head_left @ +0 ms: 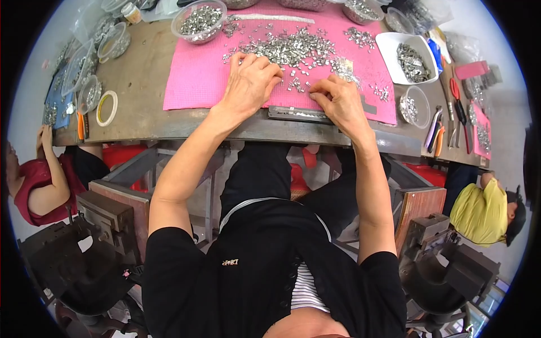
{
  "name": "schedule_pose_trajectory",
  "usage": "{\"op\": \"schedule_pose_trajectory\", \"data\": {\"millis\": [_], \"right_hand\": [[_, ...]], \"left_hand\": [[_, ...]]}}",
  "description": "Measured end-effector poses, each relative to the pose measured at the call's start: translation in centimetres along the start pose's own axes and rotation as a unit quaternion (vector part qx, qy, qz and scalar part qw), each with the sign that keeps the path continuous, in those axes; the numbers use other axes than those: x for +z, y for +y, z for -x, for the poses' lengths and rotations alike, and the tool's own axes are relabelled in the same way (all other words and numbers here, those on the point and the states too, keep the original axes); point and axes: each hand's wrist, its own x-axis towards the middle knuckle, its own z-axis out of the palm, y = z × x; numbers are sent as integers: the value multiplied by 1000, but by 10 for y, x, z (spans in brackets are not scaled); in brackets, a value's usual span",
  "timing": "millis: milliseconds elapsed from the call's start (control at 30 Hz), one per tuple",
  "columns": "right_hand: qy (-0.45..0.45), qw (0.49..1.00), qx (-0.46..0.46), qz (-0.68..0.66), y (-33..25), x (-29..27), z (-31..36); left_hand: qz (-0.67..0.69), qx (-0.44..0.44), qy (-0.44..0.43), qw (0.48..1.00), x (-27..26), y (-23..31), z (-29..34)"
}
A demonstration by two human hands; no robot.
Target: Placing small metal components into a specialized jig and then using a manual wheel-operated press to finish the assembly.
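A large pile of small silvery metal pieces (293,48) is spread over a pink mat (194,84) in front of me. At the pile's near left edge, my left hand (249,83) is closed, its fingers curled down. Its fingertips are partly hidden, so what they hold cannot be made out. My right hand (341,102) pinches thumb and forefinger together just above a narrow dark metal bar (296,113) with a slot of small shiny pieces along it. Anything in that pinch is too small to name. A few loose pieces (296,84) lie between my hands.
Round clear tubs (198,23) and a white tray (407,56) of metal pieces stand around the mat. A tape roll (107,108) lies left; pliers (434,132) and other hand tools lie right. People sit at both sides, one in red (42,188), one in yellow (479,213).
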Motion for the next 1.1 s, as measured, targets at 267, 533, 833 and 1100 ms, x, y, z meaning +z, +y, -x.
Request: {"op": "schedule_pose_trajectory", "data": {"millis": [267, 533, 833, 1100], "right_hand": [[-16, 1000, 0, 15, -2, 2, 6], [-2, 998, -10, -58, -31, -5, 40], [49, 998, -41, -13, -33, 4, 43], [56, 998, -25, -25, -33, 3, 44]], "left_hand": [[212, -74, -19, 974, -11, 41, 3], [249, -82, 27, 965, 7, 73, 27], [246, -73, 47, 965, 10, 77, 28], [184, -28, 73, 980, 9, 79, 28]]}}
